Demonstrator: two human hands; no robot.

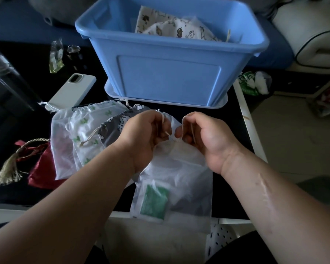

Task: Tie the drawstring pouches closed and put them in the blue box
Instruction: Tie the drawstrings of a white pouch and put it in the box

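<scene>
While pinching, right hand [208, 139] overlies pouch [181, 178].

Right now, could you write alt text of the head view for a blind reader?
The left hand and right hand each pinch a drawstring of a translucent white pouch on a dark table. Other pouches lie to its left; the blue box behind holds a printed pouch.

Clutter around the black surface [229, 134]
A white phone [72, 90] lies face down, beyond and left of the fingers [179, 133]; farther that way, a clear packet [55, 56] (yellow-green at its bottom) sits just beside a small dark item [73, 52]. Beyond and right, a green can [249, 82] touches crumpled white wrap [262, 83].
</scene>
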